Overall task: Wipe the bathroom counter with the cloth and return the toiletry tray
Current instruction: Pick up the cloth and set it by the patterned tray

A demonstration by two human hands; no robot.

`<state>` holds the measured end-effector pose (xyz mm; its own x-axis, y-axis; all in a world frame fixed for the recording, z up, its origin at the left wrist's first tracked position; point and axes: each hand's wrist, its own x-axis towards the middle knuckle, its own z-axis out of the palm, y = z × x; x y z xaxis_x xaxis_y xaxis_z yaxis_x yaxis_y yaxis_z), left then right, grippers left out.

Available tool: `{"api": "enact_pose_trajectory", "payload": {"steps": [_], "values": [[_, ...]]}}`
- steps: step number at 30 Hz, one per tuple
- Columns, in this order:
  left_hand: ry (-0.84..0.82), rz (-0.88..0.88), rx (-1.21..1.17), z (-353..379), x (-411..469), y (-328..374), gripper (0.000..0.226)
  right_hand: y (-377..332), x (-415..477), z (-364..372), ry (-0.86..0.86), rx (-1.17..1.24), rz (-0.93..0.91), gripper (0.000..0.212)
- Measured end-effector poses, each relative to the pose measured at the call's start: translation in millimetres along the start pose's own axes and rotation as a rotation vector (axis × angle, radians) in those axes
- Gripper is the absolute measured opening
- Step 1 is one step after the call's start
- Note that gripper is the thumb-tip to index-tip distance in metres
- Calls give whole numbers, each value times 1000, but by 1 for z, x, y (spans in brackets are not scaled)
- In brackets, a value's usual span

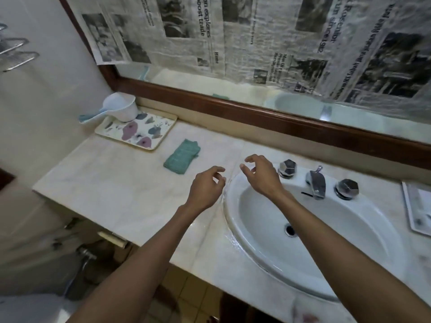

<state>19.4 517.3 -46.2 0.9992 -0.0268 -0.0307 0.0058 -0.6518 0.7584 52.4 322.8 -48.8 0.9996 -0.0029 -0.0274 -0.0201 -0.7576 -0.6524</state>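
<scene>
A folded teal cloth [182,156] lies on the pale marble counter [121,190], left of the sink. Behind it, at the counter's far left corner, sits a flower-printed toiletry tray [137,131] with a white-and-blue water dipper [119,108] resting on its back edge. My left hand [206,187] hovers over the counter just right of the cloth, fingers loosely apart and holding nothing. My right hand [261,174] hangs above the sink's back left rim, also open and not touching anything.
A white oval sink [326,271] fills the counter's right half, with a chrome faucet [316,183] and two faceted knobs behind it. A white dish [417,210] sits at the far right. A newspaper-covered mirror in a wooden frame [233,108] backs the counter.
</scene>
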Motion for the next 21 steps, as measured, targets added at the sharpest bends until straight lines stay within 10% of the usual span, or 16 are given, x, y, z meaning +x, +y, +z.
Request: {"api": "enact_pose_trajectory", "payload": {"steps": [21], "values": [[-26,-301,340,-59,184,-177,72,-40,147,174,-84,-17,29,41]]}}
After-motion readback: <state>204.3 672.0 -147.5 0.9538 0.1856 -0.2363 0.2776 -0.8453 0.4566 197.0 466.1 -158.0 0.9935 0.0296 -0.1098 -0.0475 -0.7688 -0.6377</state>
